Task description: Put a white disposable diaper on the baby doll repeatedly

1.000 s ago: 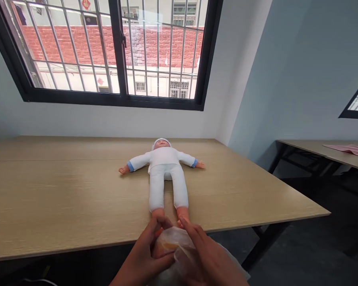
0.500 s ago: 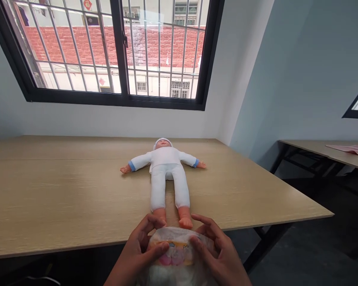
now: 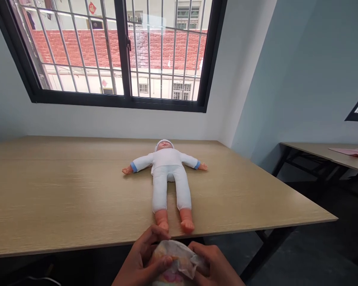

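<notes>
"Where do we have the soft, whitish, crinkled bundle with yellow and pink print (image 3: 174, 254)?"

"Between our two hands, at the near edge of the pale wood-grain table (image 3: 77, 190), just short of the doll's feet."

"And how is our left hand (image 3: 141, 258) set?"

"Partly closed: thumb pressed on the bundle's front, fingers curled over its side. The fingertips overlap one foot in our view, so we cannot tell whether they touch it."

"Our right hand (image 3: 216, 264)?"

"Curled too, pinching the crumpled film at the bundle's other side; some of its fingers are hidden from us."

"What lies beyond?"

"We see a baby doll in a white cloth suit with blue cuffs and a white cap (image 3: 167, 159), on its back, arms spread, legs towards us. Behind it is a black-framed, barred window (image 3: 126, 71)."
</notes>
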`<state>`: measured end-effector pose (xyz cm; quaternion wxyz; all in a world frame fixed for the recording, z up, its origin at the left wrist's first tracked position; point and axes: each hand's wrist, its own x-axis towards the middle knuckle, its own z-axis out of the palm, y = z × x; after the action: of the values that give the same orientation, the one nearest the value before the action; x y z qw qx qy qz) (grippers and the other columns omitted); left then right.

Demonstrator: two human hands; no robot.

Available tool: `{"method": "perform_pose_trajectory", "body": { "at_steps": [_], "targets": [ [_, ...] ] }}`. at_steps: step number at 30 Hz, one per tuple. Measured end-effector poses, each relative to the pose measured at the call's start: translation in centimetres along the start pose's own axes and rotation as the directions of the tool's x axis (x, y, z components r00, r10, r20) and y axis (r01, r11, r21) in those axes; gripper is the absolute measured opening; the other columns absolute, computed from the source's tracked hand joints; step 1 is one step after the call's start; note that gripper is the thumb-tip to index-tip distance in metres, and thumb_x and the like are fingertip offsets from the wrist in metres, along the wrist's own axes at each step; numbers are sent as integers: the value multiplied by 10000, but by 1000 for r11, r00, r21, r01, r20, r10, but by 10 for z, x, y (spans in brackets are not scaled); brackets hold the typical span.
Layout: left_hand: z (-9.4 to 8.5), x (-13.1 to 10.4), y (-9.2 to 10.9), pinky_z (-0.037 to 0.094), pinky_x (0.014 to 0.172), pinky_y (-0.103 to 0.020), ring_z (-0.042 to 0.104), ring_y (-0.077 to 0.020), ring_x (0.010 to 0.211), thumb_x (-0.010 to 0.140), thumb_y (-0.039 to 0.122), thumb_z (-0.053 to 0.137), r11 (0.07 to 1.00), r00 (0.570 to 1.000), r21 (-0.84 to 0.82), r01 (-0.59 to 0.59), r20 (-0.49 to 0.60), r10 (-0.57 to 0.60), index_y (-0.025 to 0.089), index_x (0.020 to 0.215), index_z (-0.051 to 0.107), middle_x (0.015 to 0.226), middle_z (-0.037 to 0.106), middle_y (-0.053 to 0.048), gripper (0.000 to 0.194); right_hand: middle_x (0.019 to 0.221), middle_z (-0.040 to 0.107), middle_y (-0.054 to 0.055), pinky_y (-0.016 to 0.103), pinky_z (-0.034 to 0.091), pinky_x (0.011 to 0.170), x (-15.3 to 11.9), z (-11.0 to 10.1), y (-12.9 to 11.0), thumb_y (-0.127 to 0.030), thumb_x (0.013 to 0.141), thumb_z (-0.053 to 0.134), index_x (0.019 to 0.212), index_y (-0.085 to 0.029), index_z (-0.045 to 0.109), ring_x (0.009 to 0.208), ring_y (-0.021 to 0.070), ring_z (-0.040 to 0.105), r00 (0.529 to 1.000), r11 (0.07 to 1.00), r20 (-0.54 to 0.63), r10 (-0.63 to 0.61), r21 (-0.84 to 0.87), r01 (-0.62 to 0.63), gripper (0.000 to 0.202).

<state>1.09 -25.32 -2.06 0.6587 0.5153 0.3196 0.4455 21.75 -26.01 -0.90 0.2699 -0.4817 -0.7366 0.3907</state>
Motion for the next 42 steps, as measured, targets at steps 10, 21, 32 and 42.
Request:
{"method": "perform_pose_trajectory", "body": {
  "at_steps": [10, 21, 32, 42],
  "targets": [
    [-10, 1, 11, 464, 629, -184, 569, -126, 754, 694, 324, 818, 990, 965, 49, -129, -226, 137, 213, 875, 543, 826, 588, 11, 347, 902, 684, 41, 193, 478, 685, 1, -7, 1, -374, 883, 576, 960, -187, 643, 816, 173, 639, 989, 960, -134, -57, 265, 91, 213],
    [-8, -2, 23, 456, 513, -179, 542, -110, 629, 621, 348, 852, 992, 905, -32, -119, -414, 96, 214, 845, 551, 779, 552, 26, 399, 821, 634, 19, 246, 525, 782, 2, -2, 1, -565, 758, 693, 830, -174, 645, 845, 190, 627, 957, 872, -242, 159, 489, -21, 400],
    [-9, -1, 21, 440, 526, -173, 507, -86, 612, 645, 410, 835, 989, 900, -57, -136, -425, 100, 211, 836, 536, 786, 524, 39, 407, 783, 641, 17, 229, 505, 725, 2, -3, -1, -569, 732, 719, 829, -159, 677, 755, 162, 605, 963, 846, -214, 166, 532, -28, 424],
    [-9, -1, 17, 493, 873, -268, 627, -225, 1025, 717, 438, 784, 996, 944, 45, -72, -320, 82, 245, 1148, 591, 1102, 656, -56, 511, 845, 696, 44, 262, 520, 729, 5, -1, -2, -601, 748, 696, 922, -150, 697, 786, 197, 645, 973, 840, -164, 162, 541, -49, 483]
  ]
}}
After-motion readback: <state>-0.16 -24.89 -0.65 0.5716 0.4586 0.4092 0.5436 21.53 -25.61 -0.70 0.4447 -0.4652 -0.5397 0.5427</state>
